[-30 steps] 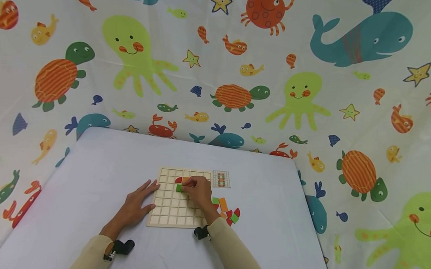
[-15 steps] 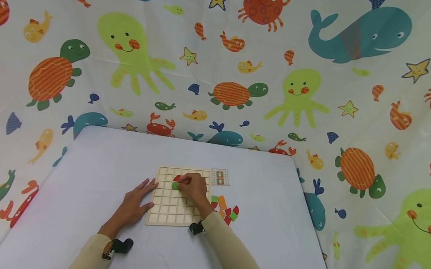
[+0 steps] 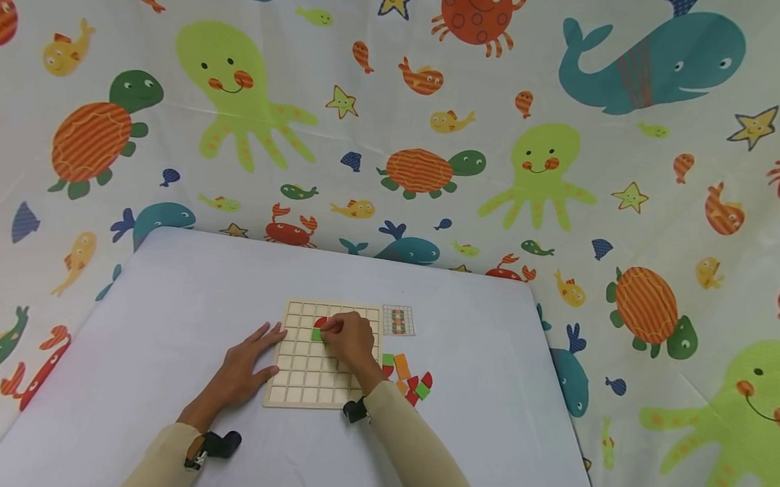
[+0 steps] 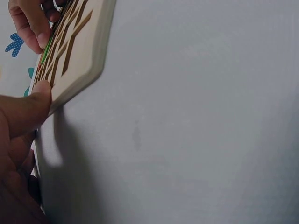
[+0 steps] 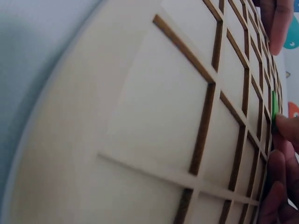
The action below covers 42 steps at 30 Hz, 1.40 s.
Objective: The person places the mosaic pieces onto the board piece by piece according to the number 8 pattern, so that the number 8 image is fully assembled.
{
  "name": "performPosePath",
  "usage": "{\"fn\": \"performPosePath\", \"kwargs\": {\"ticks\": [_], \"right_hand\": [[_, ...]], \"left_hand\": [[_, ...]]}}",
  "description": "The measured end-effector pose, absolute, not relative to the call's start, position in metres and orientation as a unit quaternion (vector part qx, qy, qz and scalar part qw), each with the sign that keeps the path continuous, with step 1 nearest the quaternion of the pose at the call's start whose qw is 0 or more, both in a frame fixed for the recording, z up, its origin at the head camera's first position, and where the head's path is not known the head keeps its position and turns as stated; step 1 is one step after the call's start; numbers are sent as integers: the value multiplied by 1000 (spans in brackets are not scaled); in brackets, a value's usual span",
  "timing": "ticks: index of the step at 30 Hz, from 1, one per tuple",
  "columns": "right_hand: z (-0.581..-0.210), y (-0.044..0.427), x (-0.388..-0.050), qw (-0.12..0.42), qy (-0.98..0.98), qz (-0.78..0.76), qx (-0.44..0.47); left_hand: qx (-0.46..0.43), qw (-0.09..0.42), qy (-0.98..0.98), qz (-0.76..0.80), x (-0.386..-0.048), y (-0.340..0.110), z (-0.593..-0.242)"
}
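Note:
A wooden grid board (image 3: 290, 380) lies on the white table. My left hand (image 3: 242, 368) rests at its left edge, fingers spread, with the thumb (image 4: 41, 93) touching the rim in the left wrist view. Over the upper middle of the board, my right hand (image 3: 354, 342) pinches a green square tile (image 3: 316, 335) at its right side. In the right wrist view, the thumb meets the edge of this green tile (image 5: 274, 109). Just above it sits a red quarter-round tile (image 3: 320, 321). The right hand hides the cells to the right of these tiles.
Several loose red, green and orange tiles (image 3: 401, 366) lie to the right of the board. A small pattern card (image 3: 398, 320) is beside the board's upper right corner. Behind the table hangs a sea-animal printed cloth (image 3: 368, 128).
My right hand has shifted slightly left with the green tile, which now sits below the red one. An orange tile seen beside the red one is now covered. The left hand stays put.

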State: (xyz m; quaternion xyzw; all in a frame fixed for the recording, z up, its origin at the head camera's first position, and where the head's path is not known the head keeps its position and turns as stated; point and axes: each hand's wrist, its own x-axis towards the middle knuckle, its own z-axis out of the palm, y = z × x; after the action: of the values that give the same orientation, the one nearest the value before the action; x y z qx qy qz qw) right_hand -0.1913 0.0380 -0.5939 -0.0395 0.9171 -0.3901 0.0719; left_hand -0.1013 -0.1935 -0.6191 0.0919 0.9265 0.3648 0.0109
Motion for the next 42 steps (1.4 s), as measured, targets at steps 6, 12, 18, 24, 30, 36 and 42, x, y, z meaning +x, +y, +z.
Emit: {"fn": "performPosePath", "kwargs": {"ticks": [6,12,18,24,30,36,42], "right_hand": [[-595,52,-189,70,883,-459,-73],[-590,83,-181,60,855,-510,-72],[-584,121,-172,49,857,-511,-43],[-586,151,-166,39,873,-487,-4],[-593,168,-160,52,899,-433,25],[-596,177,-156,50,930,-363,-7],[-598,178,-156,48,936,-348,-25]], "left_hand": [[95,1,924,369,-101,-192,-618],[91,7,926,366,-101,-193,-619],[88,11,927,365,-100,-193,-620],[88,6,928,363,-100,-194,-619],[90,8,927,364,-101,-194,-620],[93,9,928,361,-102,-194,-621],[97,7,927,361,-102,-194,-622]]}}
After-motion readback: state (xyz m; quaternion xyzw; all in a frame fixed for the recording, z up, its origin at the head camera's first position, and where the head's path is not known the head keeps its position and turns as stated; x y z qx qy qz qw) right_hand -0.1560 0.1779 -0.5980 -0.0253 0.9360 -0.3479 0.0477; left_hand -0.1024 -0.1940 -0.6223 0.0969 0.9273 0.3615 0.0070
